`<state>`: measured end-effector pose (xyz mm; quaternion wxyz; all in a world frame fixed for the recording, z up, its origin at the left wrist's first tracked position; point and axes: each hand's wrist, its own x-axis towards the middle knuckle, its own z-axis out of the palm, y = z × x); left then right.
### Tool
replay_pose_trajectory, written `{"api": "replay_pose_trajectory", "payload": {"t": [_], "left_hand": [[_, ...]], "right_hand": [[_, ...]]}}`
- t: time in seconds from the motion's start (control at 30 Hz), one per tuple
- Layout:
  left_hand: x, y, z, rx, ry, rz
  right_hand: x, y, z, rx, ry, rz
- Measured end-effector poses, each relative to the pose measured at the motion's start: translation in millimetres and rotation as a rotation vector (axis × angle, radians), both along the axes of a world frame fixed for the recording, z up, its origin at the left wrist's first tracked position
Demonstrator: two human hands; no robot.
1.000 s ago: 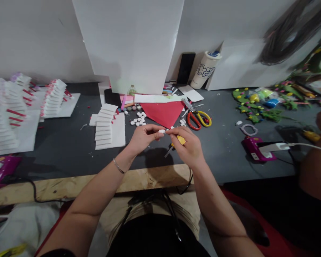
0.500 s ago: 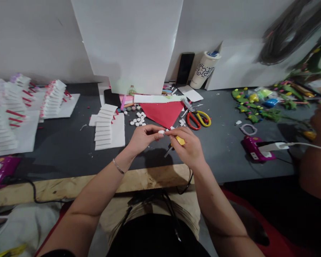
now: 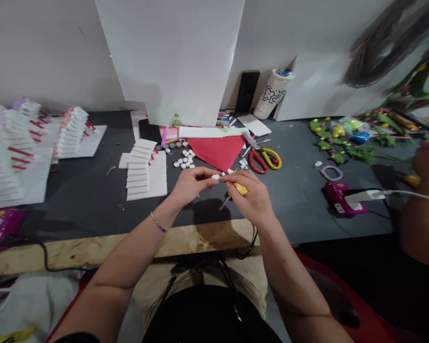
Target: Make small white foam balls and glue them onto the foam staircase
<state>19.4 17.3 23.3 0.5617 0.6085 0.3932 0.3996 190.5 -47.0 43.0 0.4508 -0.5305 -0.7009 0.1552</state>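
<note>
My left hand (image 3: 193,185) is closed, pinching a small white disc (image 3: 215,176) between thumb and fingertips. Close against it on the right, my right hand (image 3: 252,193) is wrapped round what looks like a small yellow glue gun (image 3: 240,188). A pale stick (image 3: 224,203) juts out below that hand; most of the tool is hidden by the fingers. Beyond my hands lie several loose white discs (image 3: 185,160) and a red sheet (image 3: 218,151). To the left stands a small white model staircase (image 3: 137,174) with red posts on a white board.
Scissors (image 3: 259,161) with red and yellow handles lie right of the red sheet. Behind are a phone (image 3: 248,93) and a patterned cup (image 3: 273,94). More stair models (image 3: 73,131) stand at left. A purple power strip (image 3: 338,197) and another person's arm (image 3: 425,205) are at right.
My right hand has tilted very slightly around the yellow tool. Both hands otherwise stay at the white disc.
</note>
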Motion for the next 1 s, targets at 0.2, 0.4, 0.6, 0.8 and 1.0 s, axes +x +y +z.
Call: {"api": "replay_pose_trajectory", "payload": {"t": [0.2, 0.4, 0.6, 0.8, 1.0], "left_hand": [[-0.2, -0.4, -0.1, 0.008, -0.009, -0.010], [0.2, -0.1, -0.3, 0.011, 0.005, -0.012], [0.0, 0.4, -0.3, -0.002, -0.002, -0.003], [0.4, 0.4, -0.5, -0.001, -0.021, -0.013], [0.3, 0.3, -1.2, -0.017, -0.020, -0.012]], "right_hand": [[-0.3, -0.1, 1.6, 0.011, 0.001, 0.008], [-0.8, -0.4, 1.6, 0.000, 0.005, -0.001], [-0.9, -0.2, 0.8, 0.010, 0.002, 0.006], [-0.9, -0.1, 0.6, 0.022, 0.006, 0.017], [-2.4, -0.6, -1.7, 0.014, 0.032, -0.003]]}}
